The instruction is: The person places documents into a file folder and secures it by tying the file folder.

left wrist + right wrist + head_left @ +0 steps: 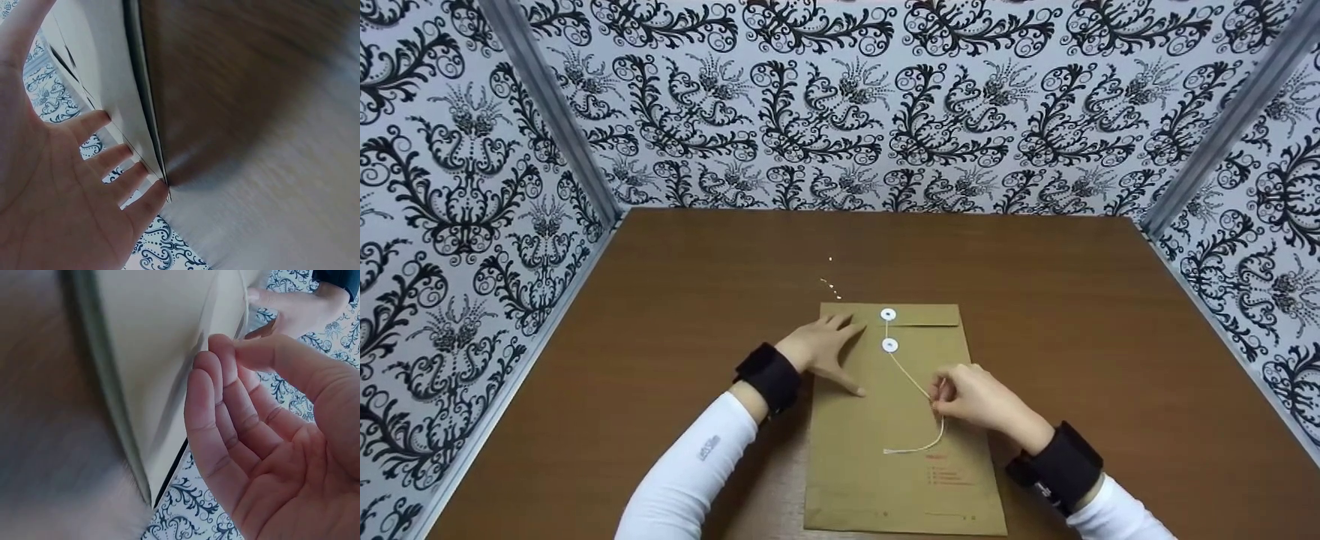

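A brown paper envelope (900, 427) lies flat on the wooden table (660, 315), flap at the far end. Two white button discs (889, 330) sit near the top, with a pale string (915, 386) running down from them. My left hand (825, 349) rests flat with straight fingers on the envelope's upper left edge; its fingertips (140, 169) touch the envelope edge (101, 67). My right hand (971, 397) pinches the string (244, 304) between thumb and forefinger at mid-envelope. The string's loose end curls below that hand.
Patterned black-and-white walls (840, 105) close in the table on the far side and both flanks. Red print (945, 472) marks the envelope's lower part. Bare wood shows left, right and beyond the envelope.
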A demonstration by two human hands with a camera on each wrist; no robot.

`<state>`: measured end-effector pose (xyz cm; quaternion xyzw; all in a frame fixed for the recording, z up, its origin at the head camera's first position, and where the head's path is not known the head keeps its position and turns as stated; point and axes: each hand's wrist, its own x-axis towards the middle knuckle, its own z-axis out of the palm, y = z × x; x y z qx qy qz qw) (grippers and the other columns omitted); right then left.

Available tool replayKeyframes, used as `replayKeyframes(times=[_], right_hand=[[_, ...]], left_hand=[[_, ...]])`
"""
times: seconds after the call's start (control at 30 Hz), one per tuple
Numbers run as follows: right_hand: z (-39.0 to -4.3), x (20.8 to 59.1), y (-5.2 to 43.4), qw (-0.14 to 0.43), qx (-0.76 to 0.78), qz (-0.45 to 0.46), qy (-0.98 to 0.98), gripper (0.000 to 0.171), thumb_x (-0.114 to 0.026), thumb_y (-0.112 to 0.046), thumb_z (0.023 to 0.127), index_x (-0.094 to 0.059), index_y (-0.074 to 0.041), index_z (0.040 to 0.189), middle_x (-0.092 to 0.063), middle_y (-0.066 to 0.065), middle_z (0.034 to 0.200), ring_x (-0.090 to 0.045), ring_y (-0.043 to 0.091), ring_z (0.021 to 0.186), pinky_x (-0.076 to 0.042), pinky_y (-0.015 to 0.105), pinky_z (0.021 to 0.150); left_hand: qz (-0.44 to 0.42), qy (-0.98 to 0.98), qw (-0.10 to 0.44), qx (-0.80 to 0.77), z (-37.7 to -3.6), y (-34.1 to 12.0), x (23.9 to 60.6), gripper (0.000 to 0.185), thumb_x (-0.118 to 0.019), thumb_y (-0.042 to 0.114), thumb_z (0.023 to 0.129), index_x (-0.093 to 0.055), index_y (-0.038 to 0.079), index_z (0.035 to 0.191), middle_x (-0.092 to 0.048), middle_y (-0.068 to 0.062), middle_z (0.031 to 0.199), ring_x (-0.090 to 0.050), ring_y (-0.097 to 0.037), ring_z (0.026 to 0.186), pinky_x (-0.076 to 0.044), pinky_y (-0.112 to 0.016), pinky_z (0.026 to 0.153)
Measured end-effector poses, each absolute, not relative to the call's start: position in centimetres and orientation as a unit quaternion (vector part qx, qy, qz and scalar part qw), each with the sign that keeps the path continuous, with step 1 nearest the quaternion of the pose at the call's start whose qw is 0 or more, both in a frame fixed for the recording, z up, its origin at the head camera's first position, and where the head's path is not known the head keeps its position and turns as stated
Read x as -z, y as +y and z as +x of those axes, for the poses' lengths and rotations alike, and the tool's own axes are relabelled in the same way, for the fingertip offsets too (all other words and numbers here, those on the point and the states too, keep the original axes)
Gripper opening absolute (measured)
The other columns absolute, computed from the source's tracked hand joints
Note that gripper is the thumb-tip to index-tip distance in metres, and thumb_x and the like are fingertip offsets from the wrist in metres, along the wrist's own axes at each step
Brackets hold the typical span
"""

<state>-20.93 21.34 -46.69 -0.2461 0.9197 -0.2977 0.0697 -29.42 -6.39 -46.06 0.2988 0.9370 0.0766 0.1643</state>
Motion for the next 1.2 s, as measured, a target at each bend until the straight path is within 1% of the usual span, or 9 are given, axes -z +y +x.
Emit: replayKeyframes(times=[0.13,0.23,0.37,0.53,0.7,0.9,1.1,1.2], right_hand=[[-21.1,46.5,22.1,0.076,0.292,-0.231,0.925,0.009,-0.08,-0.004,0.081,-0.072,-0.005,0.083,-0.073,0.002,0.071,-0.053,-0.004,0.059,-0.043,0.016,0.053],[-21.4,46.3,22.5,0.066,0.266,-0.229,0.934,0.006,-0.081,-0.005,0.081,-0.075,-0.007,0.08,-0.073,0.001,0.07,-0.054,-0.003,0.059,-0.043,0.017,0.052],[-21.9,46.1,23.0,0.043,0.222,-0.232,0.946,0.007,-0.08,-0.007,0.082,-0.076,-0.009,0.077,-0.071,-0.002,0.068,-0.051,-0.001,0.06,-0.041,0.018,0.055],[-23.0,45.7,23.8,0.03,0.2,-0.224,0.953,0.01,-0.076,-0.006,0.084,-0.075,-0.01,0.074,-0.068,-0.003,0.063,-0.048,0.001,0.056,-0.038,0.02,0.054],[-24.4,45.4,24.5,0.03,0.195,-0.219,0.955,0.011,-0.075,-0.007,0.085,-0.074,-0.009,0.075,-0.069,-0.001,0.065,-0.05,0.004,0.057,-0.04,0.022,0.054],[-26.1,45.6,25.2,0.027,0.195,-0.209,0.958,0.011,-0.074,-0.01,0.089,-0.075,-0.009,0.078,-0.069,0.002,0.07,-0.048,0.007,0.058,-0.039,0.022,0.055],[-27.5,45.6,25.5,0.029,0.207,-0.203,0.957,0.01,-0.074,-0.009,0.09,-0.075,-0.008,0.079,-0.07,0.003,0.071,-0.049,0.008,0.06,-0.039,0.024,0.058],[-28.2,45.5,25.5,0.023,0.21,-0.199,0.957,0.01,-0.074,-0.009,0.091,-0.076,-0.007,0.081,-0.071,0.005,0.073,-0.05,0.008,0.059,-0.04,0.024,0.057]], left_hand=[[0.299,0.937,0.166,-0.076,-29.4,-6.4,46.0,0.116,-0.081,0.066,0.074,-0.026,0.017,0.164,-0.022,-0.016,0.172,-0.025,-0.041,0.158,-0.033,-0.053,0.126],[0.296,0.937,0.17,-0.078,-29.4,-6.4,46.0,0.115,-0.082,0.065,0.074,-0.027,0.017,0.163,-0.02,-0.015,0.172,-0.023,-0.04,0.159,-0.031,-0.053,0.126],[0.296,0.936,0.171,-0.082,-29.4,-6.4,45.9,0.115,-0.083,0.064,0.074,-0.027,0.017,0.163,-0.02,-0.014,0.172,-0.022,-0.04,0.159,-0.03,-0.054,0.127],[0.299,0.936,0.164,-0.084,-29.4,-6.4,46.0,0.116,-0.083,0.064,0.073,-0.028,0.016,0.163,-0.021,-0.015,0.172,-0.023,-0.04,0.159,-0.031,-0.054,0.126],[0.304,0.935,0.166,-0.082,-29.4,-6.5,46.1,0.117,-0.082,0.066,0.073,-0.027,0.017,0.163,-0.02,-0.015,0.172,-0.023,-0.039,0.159,-0.032,-0.052,0.126],[0.298,0.936,0.167,-0.08,-29.4,-6.5,46.2,0.116,-0.082,0.066,0.073,-0.027,0.018,0.163,-0.021,-0.014,0.172,-0.023,-0.039,0.159,-0.033,-0.053,0.125],[0.298,0.937,0.166,-0.073,-29.5,-6.4,46.2,0.116,-0.081,0.067,0.073,-0.027,0.018,0.163,-0.021,-0.014,0.172,-0.024,-0.039,0.159,-0.033,-0.052,0.126],[0.293,0.937,0.174,-0.069,-29.5,-6.3,46.2,0.116,-0.081,0.067,0.074,-0.025,0.018,0.164,-0.019,-0.013,0.173,-0.023,-0.038,0.159,-0.031,-0.052,0.126]])
